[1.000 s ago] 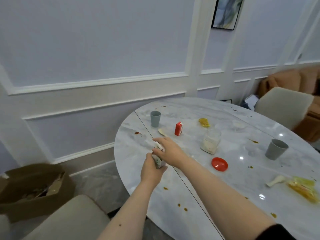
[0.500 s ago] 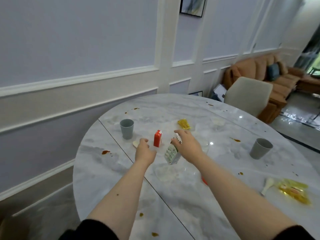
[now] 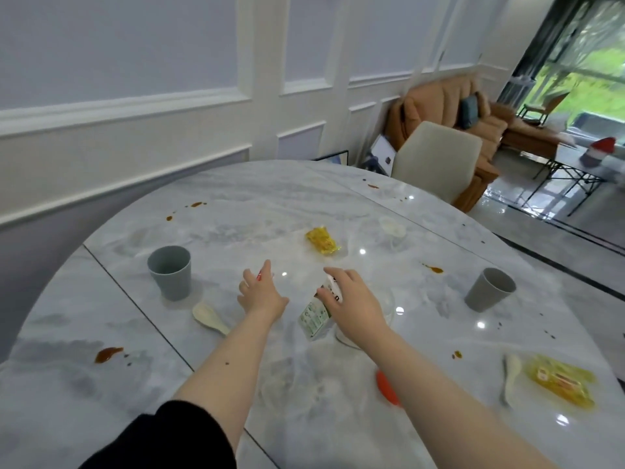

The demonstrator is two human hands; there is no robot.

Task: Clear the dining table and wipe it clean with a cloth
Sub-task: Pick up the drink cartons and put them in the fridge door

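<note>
My right hand (image 3: 351, 304) grips a small white carton (image 3: 314, 318), tilted, just above the marble table (image 3: 236, 211). My left hand (image 3: 262, 292) closes over the small red carton (image 3: 259, 275), of which only a sliver shows between the fingers. A grey-blue cup (image 3: 170, 272) stands to the left, a white spoon (image 3: 208, 318) lies near my left wrist. A clear glass jar (image 3: 389, 309) is mostly hidden behind my right hand. Brown sauce stains (image 3: 108, 354) dot the tabletop.
A grey cup (image 3: 489, 289) stands at the right. Yellow wrappers lie at the far centre (image 3: 322, 240) and near right (image 3: 558, 384), beside another white spoon (image 3: 511, 377). A red lid (image 3: 387, 390) peeks from under my right forearm. A beige chair (image 3: 436, 160) and orange sofa (image 3: 449, 103) stand beyond.
The view has swung right and closer to the table. My right hand carried the white carton toward the centre; my left hand let go of it and reached onto the red carton.
</note>
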